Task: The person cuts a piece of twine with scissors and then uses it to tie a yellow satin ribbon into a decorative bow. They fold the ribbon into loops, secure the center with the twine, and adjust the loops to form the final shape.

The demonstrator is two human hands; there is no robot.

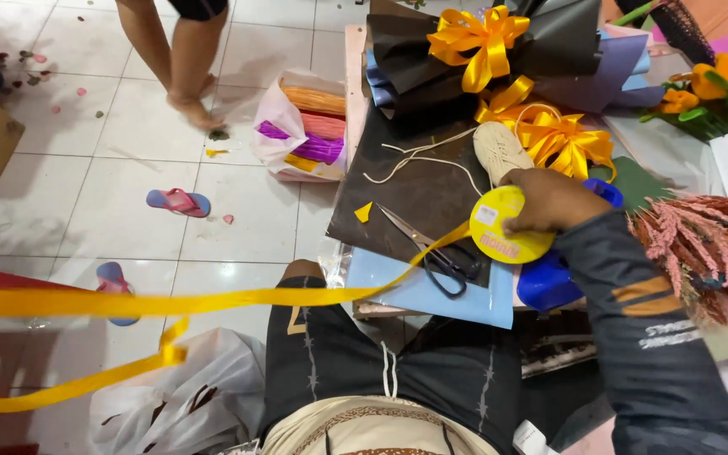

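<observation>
Gripping the yellow ribbon spool [503, 225], the right hand [549, 200] rests beside scissors [436, 248]; ribbon [212, 301] stretches left toward an unseen left hand.

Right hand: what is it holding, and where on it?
The right hand grips the yellow ribbon spool by its upper right rim, fingers on the flat face. The left hand is out of view.

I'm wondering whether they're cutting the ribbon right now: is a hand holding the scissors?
No. The scissors lie untouched on the dark paper, while the right hand rests on the yellow ribbon spool.
</observation>
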